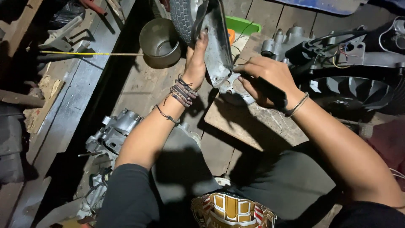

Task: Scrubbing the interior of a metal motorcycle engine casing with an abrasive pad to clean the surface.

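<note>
Both hands (pixel 228 71) grip a curved, dull-grey metal cover (pixel 217 46) near a knobbly tyre (pixel 183 17).

metal cover (pixel 218 46): grey, worn, long and curved, stands tilted on edge just right of the tyre (pixel 184 19), gripped along its left rim | round plate (pixel 236 89): silvery, holed, lies flat on the wooden board (pixel 257 124) at the cover's lower end | black tool (pixel 270 90): held against that plate
</note>
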